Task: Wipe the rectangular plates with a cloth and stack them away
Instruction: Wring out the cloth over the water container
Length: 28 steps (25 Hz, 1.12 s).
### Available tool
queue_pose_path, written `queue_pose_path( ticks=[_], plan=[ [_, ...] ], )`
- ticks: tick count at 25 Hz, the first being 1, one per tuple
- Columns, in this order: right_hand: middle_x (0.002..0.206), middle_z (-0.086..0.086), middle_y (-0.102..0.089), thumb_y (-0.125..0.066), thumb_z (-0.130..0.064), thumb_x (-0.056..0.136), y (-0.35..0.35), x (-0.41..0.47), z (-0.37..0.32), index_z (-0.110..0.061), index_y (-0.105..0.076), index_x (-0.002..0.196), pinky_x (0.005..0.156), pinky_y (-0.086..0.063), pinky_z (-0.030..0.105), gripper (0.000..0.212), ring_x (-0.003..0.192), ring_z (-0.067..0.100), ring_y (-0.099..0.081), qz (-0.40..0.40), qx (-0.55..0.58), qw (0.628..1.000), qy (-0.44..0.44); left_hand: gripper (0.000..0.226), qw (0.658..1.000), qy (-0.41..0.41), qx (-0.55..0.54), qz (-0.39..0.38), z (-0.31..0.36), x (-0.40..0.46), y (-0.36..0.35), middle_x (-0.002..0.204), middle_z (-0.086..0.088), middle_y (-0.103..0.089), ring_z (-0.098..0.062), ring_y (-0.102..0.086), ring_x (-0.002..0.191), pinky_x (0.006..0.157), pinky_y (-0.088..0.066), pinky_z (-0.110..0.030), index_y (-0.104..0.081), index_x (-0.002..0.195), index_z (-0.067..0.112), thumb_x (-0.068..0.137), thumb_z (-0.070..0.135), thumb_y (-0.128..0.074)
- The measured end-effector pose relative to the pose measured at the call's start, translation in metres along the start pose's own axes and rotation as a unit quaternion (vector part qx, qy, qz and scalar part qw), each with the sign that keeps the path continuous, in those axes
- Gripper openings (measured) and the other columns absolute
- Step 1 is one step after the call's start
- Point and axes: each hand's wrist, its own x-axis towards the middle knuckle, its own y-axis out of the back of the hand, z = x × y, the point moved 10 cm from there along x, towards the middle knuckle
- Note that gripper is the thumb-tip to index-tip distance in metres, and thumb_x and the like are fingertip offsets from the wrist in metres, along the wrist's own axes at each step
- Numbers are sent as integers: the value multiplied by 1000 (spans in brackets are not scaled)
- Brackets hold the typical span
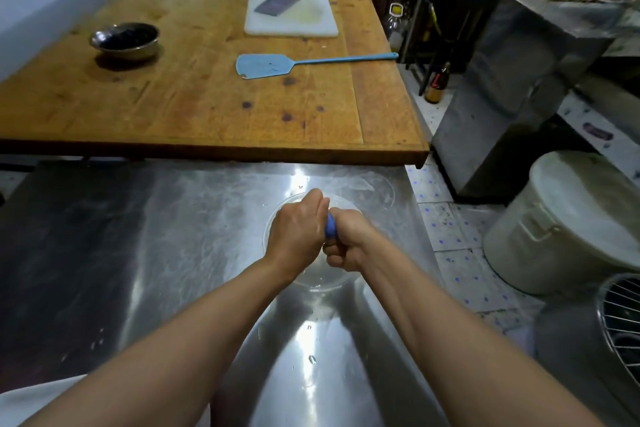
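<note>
Small blue cloth (330, 225) sits bunched between both fists over a clear round bowl (311, 279) on the steel counter (173, 236). Left hand (297, 231) and right hand (349, 242) both clench it, looks like wringing. Soft, wet, light; grip the ends. No rectangular plates visible.

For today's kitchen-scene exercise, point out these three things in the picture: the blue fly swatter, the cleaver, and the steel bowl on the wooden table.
blue fly swatter (265, 66): head view, on its flat mesh head.
cleaver (275, 4): head view, on the middle of its blade.
steel bowl (125, 40): head view, on its dark inside.
</note>
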Motion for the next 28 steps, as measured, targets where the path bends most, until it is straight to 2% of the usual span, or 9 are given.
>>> queue_pose_path(
  ticks=[4, 8, 13, 15, 17, 19, 21, 25, 28],
  plan=[
    [37, -1, -29, -36, -13, 89, 4, -1, -1, -16, -37, 59, 38, -19, 12, 29, 32, 9, -20, -6, 3, 1000, 7, 27, 997, 5, -70, -44, -5, -5, -4, 54, 7, -37, -11, -38, 52, 52, -28, -30, -38, 72, 17, 98, 26, -42],
    [52, 7, -41, -35, -18, 95, 4, -16, -22, -18, -45, 85, 41, -26, 15, 14, 36, 12, -32, -7, -51, 993, 105, 29, 962, 170, -195, -84, -33, -12, -7, 58, 5, -37, -11, -34, 52, 49, -27, -24, -39, 66, 19, 94, 24, -45],
    [80, 4, -58, -44, -17, 96, -5, -61, -48, -26, -49, 119, 53, -46, 26, 25, 59, 13, -55, -50, -149, 929, 334, 30, 732, 465, -470, -163, -41, -46, -23, 37, 4, -24, -7, -20, 27, 32, -16, -11, -40, 69, 17, 97, 25, -38],
    [92, -2, -58, -55, -18, 92, -7, -79, -57, -22, -50, 117, 68, -46, 25, 26, 73, 12, -55, -22, -241, 871, 427, 33, 625, 521, -534, -230, -28, -60, -28, 32, 5, -20, -7, -17, 23, 29, -11, -10, -35, 62, 17, 95, 22, -37],
    [82, -7, -55, -58, -24, 91, -11, -94, -64, -12, -51, 100, 66, -40, 22, 16, 72, 9, -51, 22, -298, 812, 501, 35, 580, 527, -561, -266, -16, -67, -26, 32, 5, -21, -7, -18, 22, 30, -10, -13, -34, 57, 17, 92, 18, -37],
    [65, -12, -47, -55, -33, 91, -11, -99, -69, -9, -46, 82, 57, -32, 21, 28, 61, 8, -44, 79, -303, 793, 523, 41, 602, 517, -544, -274, -9, -71, -25, 34, 6, -19, -8, -17, 24, 31, -10, -13, -35, 49, 18, 89, 16, -38],
    [54, -9, -41, -52, -39, 91, -4, -97, -76, -9, -44, 70, 51, -29, 21, 38, 54, 10, -38, 152, -275, 800, 512, 47, 683, 490, -497, -217, -12, -62, -21, 35, 6, -20, -8, -17, 27, 33, -13, -11, -36, 42, 20, 89, 19, -42],
    [49, -1, -40, -46, -28, 92, 4, -71, -76, -11, -44, 51, 51, -32, 27, 44, 50, 12, -39, 190, -181, 882, 392, 44, 878, 367, -305, -44, -20, -32, 13, 48, -2, -43, -19, -41, 47, 47, -34, -26, -46, 58, 12, 96, 30, -35],
    [43, -3, -40, -43, -21, 84, 4, -40, -52, -17, -46, 40, 47, -28, 23, 45, 44, 16, -36, 133, -95, 958, 235, 38, 972, 225, -69, -12, -11, -12, 28, 68, -13, -55, -30, -51, 70, 66, -39, -39, -38, 59, 11, 96, 13, -30]
  ],
)
